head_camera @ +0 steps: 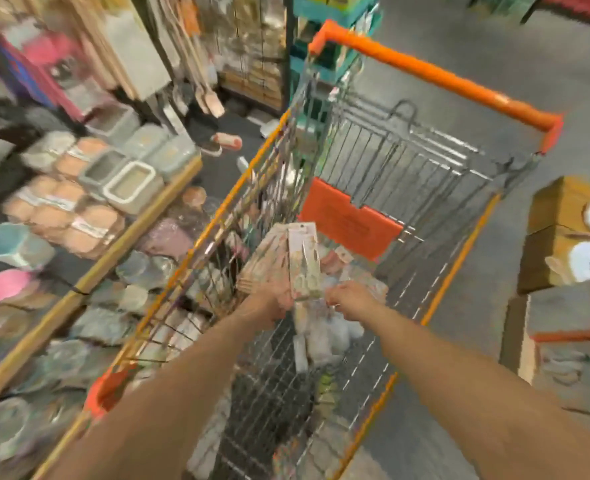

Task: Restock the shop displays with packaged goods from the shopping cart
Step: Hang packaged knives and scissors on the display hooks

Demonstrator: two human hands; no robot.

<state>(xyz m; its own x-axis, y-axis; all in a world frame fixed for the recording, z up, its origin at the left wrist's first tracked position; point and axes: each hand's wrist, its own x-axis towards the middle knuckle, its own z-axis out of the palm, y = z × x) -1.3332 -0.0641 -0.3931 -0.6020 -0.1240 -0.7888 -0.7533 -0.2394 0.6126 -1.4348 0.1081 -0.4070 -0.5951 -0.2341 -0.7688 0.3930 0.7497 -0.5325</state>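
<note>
1. Pale, card-backed packets (291, 258), fanned upright, sit in the grip of the left hand (272, 297) over the middle of the shopping cart (407, 157).
2. The right hand (350, 299) is just beside them, fingers curled down into the loose goods (321, 337) in the basket; whether it holds anything I cannot tell, as the view is blurred.
3. The cart's orange rim (217, 216) runs close along the wooden edge of the display shelf (89, 282) on the left, crowded with pots and tubs.
4. Cardboard boxes (556, 233) stand to the right, apart from the cart.
5. Bare grey floor (494, 39) lies open beyond the orange handle (435, 77).
</note>
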